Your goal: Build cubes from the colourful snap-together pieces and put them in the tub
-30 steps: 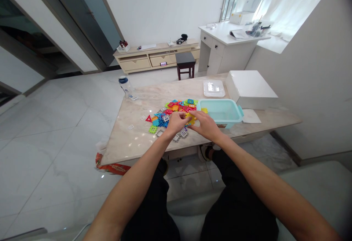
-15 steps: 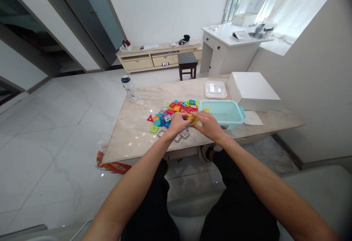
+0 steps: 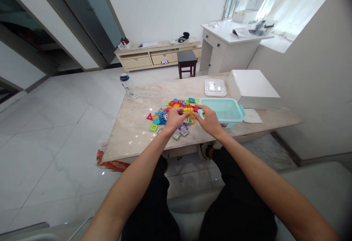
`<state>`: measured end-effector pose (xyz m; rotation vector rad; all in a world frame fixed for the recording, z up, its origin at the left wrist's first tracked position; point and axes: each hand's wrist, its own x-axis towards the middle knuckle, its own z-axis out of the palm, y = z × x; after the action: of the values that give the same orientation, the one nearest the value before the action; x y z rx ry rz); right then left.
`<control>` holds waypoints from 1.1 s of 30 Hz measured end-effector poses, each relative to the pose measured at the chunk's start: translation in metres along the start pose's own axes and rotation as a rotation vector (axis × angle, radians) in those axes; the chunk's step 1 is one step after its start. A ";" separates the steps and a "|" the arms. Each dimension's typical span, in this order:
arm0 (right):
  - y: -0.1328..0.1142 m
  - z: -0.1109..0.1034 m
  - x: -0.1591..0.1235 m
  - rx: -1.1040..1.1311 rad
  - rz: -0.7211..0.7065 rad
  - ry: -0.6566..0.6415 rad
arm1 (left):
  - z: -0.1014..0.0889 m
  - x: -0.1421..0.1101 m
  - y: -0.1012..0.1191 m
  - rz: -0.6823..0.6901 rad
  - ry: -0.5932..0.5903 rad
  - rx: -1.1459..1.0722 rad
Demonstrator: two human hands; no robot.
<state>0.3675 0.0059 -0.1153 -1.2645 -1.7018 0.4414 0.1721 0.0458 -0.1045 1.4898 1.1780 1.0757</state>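
A yellow toothed building tile (image 3: 188, 113) is held up over the pile of colourful interlocking tiles (image 3: 162, 119). My left hand (image 3: 175, 120) pinches it from the left between thumb and fingers. At its right edge my right hand (image 3: 209, 121) grips with thumb and index finger, which partly hide that side. Red, blue, orange, green and purple tiles lie loosely beneath and around both hands. Grey-and-white window-like tiles (image 3: 176, 135) rest at the near side of the pile. Just beyond my right hand stands a light-teal plastic bin (image 3: 230, 119), with a bit of yellow showing by its left end.
A water bottle (image 3: 128, 86) stands at the table's far left corner. Behind the bin are a clear plastic lid (image 3: 215, 87) and a white box (image 3: 254, 85). A white sheet (image 3: 252, 116) lies right of the bin. An orange-red bag (image 3: 112, 165) hangs below the left edge.
Both hands have risen slightly and shifted a little left with the yellow tile, which now shows more between the fingers. Purple and orange tiles beneath are uncovered.
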 end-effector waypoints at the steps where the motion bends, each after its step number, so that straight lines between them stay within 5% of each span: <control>1: 0.002 0.000 0.001 0.027 0.050 0.016 | 0.000 0.001 -0.001 -0.007 -0.005 0.001; 5: 0.007 -0.001 0.004 0.121 0.177 -0.004 | 0.002 0.004 -0.001 -0.006 -0.017 0.038; 14: 0.015 0.004 0.003 0.247 0.231 -0.013 | 0.012 -0.002 0.014 0.092 -0.029 0.205; 33: 0.009 -0.003 0.005 0.456 0.423 -0.066 | 0.013 -0.002 0.012 0.079 -0.015 0.141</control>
<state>0.3747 0.0135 -0.1186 -1.2660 -1.2758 1.0662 0.1868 0.0409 -0.0955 1.6621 1.2145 1.0500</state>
